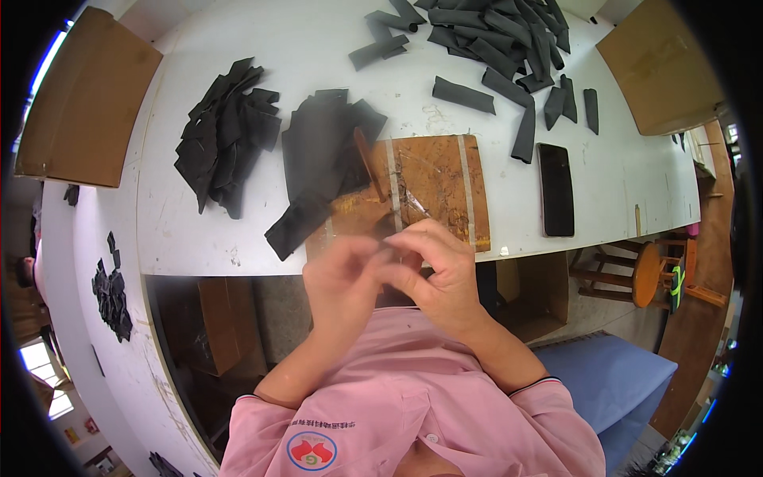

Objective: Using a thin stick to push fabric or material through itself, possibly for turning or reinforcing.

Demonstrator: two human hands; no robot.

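My left hand [342, 274] and my right hand [437, 262] meet just over the table's front edge, fingers closed and fingertips together. A small dark bit shows at the fingertips, too hidden and blurred to name. Just beyond lies a worn brown wooden board [437, 163] with pale strips across it. On it rest a reddish-brown flat stick [369, 163] and a slim shiny tool [416, 203] whose kind is unclear. Left of the board, flat black fabric-like pieces [322, 147] overlap its edge, and one dark strip [298, 226] points toward the near left.
Another heap of black pieces [226, 135] lies left on the white table [310, 48]. Dark rolled tubes [501, 36] pile at the far right, with a black phone [555, 191] nearer. Cardboard boxes [87, 95] stand at both sides. A wooden stool [645, 274] is on the right.
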